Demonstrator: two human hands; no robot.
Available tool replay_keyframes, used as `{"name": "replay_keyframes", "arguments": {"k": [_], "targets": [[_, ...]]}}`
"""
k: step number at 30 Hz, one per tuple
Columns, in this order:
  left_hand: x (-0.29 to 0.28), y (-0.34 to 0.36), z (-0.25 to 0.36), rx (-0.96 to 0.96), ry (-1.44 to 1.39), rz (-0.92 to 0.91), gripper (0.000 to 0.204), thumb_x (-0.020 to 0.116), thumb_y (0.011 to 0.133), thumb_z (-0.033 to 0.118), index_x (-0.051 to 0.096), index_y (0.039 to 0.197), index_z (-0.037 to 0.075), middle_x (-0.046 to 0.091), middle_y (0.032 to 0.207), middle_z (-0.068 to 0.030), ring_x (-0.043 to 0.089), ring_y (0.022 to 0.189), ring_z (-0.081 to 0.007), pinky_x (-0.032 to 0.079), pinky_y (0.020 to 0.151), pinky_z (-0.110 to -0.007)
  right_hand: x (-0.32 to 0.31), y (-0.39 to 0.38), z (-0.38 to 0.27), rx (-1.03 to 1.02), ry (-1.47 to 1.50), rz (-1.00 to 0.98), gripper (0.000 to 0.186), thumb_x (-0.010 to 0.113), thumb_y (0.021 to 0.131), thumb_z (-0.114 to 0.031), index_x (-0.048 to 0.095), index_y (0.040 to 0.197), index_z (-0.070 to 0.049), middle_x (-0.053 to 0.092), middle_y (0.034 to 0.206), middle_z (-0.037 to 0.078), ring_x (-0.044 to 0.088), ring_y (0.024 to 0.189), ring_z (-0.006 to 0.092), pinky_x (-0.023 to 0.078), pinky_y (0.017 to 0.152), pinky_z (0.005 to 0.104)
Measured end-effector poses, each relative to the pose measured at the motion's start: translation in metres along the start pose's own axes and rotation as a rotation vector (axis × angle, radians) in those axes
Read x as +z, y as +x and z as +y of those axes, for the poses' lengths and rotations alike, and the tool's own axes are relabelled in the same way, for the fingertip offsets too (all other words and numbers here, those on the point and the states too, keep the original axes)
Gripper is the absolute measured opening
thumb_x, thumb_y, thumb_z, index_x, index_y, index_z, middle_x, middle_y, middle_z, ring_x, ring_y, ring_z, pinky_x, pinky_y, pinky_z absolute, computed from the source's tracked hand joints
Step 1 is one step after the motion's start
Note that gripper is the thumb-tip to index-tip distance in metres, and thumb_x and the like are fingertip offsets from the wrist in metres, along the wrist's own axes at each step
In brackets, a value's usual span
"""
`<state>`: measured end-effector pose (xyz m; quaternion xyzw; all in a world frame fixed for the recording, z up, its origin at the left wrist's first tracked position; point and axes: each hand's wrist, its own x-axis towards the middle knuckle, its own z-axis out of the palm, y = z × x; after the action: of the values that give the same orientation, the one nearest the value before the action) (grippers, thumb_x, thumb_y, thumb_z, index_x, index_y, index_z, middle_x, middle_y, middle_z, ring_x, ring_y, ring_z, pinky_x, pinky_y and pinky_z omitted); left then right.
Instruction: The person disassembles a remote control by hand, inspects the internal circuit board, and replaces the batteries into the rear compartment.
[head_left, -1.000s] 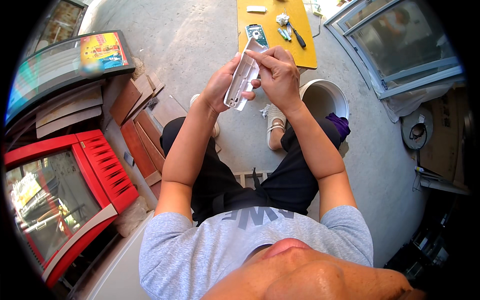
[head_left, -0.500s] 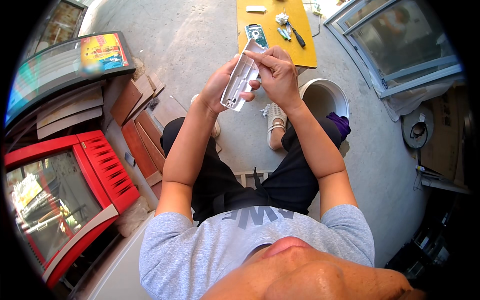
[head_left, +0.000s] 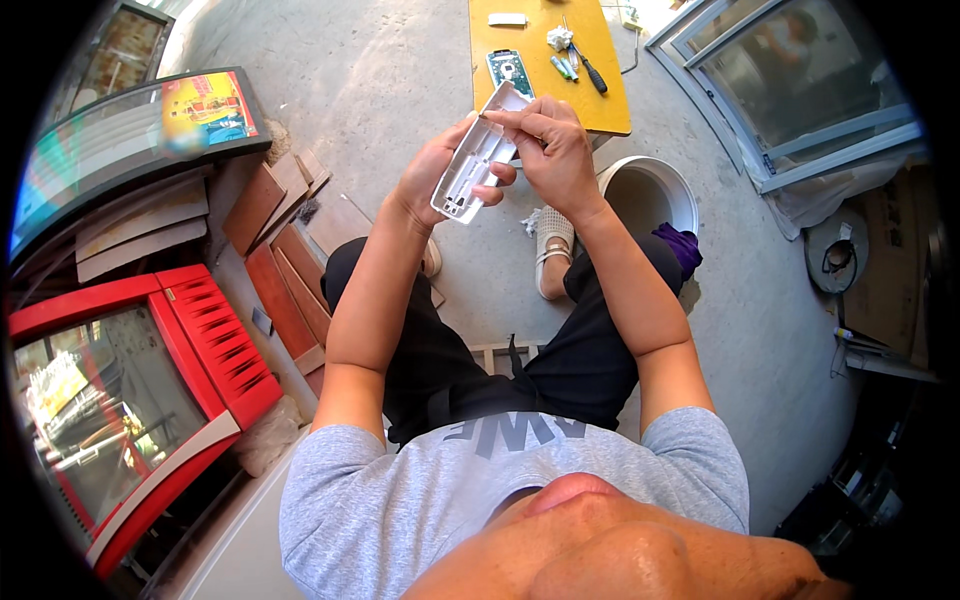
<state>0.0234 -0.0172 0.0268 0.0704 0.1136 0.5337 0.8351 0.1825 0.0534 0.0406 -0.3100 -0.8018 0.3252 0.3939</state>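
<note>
My left hand (head_left: 428,172) holds a long white plastic casing half (head_left: 468,172), apparently from a remote control, tilted with its ribbed inside up. The fingertips curl round its right edge. My right hand (head_left: 558,155) is closed in a pinch over the upper part of the casing, thumb and forefinger at its inside. A tiny dark spot shows at those fingertips; what they pinch is too small to name. Beyond the hands, on a yellow table (head_left: 610,118), lie a green circuit board (head_left: 510,70), small batteries (head_left: 565,69), a dark-handled screwdriver (head_left: 594,76), crumpled white tissue (head_left: 560,38) and a flat white cover (head_left: 507,19).
A white bucket (head_left: 683,190) stands right of my feet, with purple cloth (head_left: 680,250) by my knee. Boards (head_left: 270,290) and a red-framed cabinet (head_left: 215,335) are at left. A framed glass panel (head_left: 800,90) leans at far right.
The casing and my left hand have shifted slightly left and down. My right hand's fingertips have moved a little down and left along the casing, still in a pinch.
</note>
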Motion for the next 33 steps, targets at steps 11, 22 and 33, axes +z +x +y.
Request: {"name": "replay_keyframes", "arguments": {"k": [11,22,33], "targets": [[0.0026,0.0061,0.0008,0.000,-0.017,-0.093,0.041,0.026,0.108,0.038,0.047,0.130,0.010,0.055,0.108,-0.0105,0.051,0.079,-0.0219,0.043,0.050,-0.025,-0.0012,0.0007,-0.0032,0.055,0.048,0.097,0.025,0.063,0.084,-0.003,0.077,0.102,-0.012,0.062,0.082,0.005,0.057,0.085,0.0223,0.047,0.081,0.0332],[0.0028,0.0067,-0.0004,-0.008,0.009,-0.027,0.040,0.027,0.107,0.039,0.046,0.129,0.012,0.056,0.107,-0.0078,0.051,0.077,-0.0212,0.044,0.049,-0.025,-0.0022,-0.0011,-0.0023,0.032,-0.018,0.087,0.024,0.065,0.084,-0.005,0.078,0.101,-0.016,0.061,0.082,0.003,0.056,0.087,0.0219,0.048,0.079,0.0336],[0.0007,0.0033,-0.0005,0.002,0.008,-0.011,0.042,0.027,0.107,0.040,0.046,0.130,0.010,0.056,0.108,-0.0084,0.051,0.076,-0.0203,0.044,0.049,-0.025,-0.0017,0.0005,-0.0041,-0.045,-0.048,0.045,0.024,0.066,0.083,-0.005,0.078,0.100,-0.016,0.062,0.081,0.003,0.056,0.083,0.0233,0.048,0.077,0.0336]]}}
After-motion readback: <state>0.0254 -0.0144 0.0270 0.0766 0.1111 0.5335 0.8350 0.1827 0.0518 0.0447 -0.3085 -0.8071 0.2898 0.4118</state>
